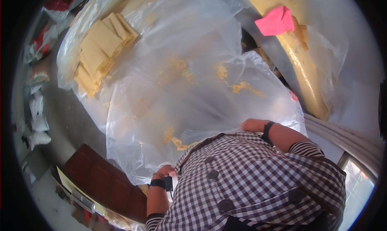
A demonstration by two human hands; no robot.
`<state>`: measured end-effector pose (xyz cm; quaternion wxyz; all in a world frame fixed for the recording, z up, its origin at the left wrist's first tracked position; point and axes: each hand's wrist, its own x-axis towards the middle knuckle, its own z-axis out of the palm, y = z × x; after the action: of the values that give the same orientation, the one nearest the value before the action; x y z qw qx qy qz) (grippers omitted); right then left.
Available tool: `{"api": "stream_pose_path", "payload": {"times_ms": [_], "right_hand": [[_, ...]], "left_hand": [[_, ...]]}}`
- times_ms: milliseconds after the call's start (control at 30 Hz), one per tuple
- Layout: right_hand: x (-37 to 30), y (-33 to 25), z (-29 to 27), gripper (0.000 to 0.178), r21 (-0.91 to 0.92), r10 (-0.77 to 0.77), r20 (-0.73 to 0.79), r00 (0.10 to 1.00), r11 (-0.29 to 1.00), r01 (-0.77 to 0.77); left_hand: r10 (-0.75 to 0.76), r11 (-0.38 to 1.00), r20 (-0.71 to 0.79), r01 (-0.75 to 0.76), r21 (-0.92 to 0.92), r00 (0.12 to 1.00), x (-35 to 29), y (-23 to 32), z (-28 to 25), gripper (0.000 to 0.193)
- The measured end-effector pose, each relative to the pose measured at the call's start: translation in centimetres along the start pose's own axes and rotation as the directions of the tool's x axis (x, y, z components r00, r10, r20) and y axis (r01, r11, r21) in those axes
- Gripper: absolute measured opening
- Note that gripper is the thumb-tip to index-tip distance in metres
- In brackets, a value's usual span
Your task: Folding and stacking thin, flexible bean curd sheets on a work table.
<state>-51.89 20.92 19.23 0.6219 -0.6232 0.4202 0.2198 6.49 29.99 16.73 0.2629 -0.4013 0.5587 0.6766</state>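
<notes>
A large clear plastic bag (201, 110) lies spread out before me, its near edge running up against my checked apron. Yellowish flakes (244, 87) show on or through it in several patches. At its near right edge, my right hand (254, 125) is closed on the plastic, the fingertips tucked out of sight. My left hand (164, 171) is at the near left edge beside the apron, fingers curled on the plastic and partly hidden. A dark band circles each wrist.
Stacked tan folded sheets (102, 43) lie in clear plastic at the far left. A pink cloth (276, 21) rests on a long yellow plastic-wrapped surface (302, 61) at the far right. Near left stands a dark red-brown wooden piece (98, 178). White scraps (38, 118) litter the left side.
</notes>
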Motion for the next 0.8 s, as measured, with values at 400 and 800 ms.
{"api": "stream_pose_path", "payload": {"times_ms": [400,800], "right_hand": [[-10.4,5.2,2.7,0.028,0.316,0.202,0.134,0.97,0.919,-0.235],[-9.0,-4.1,-4.7,0.04,-0.33,0.164,-0.122,0.979,0.923,-0.196]], "left_hand": [[0.483,0.72,0.142,-0.3,-0.626,0.864,3.6,2.8,5.5,0.02],[-0.187,0.915,-0.129,0.125,-0.385,0.974,1.8,5.4,0.3,0.08]]}}
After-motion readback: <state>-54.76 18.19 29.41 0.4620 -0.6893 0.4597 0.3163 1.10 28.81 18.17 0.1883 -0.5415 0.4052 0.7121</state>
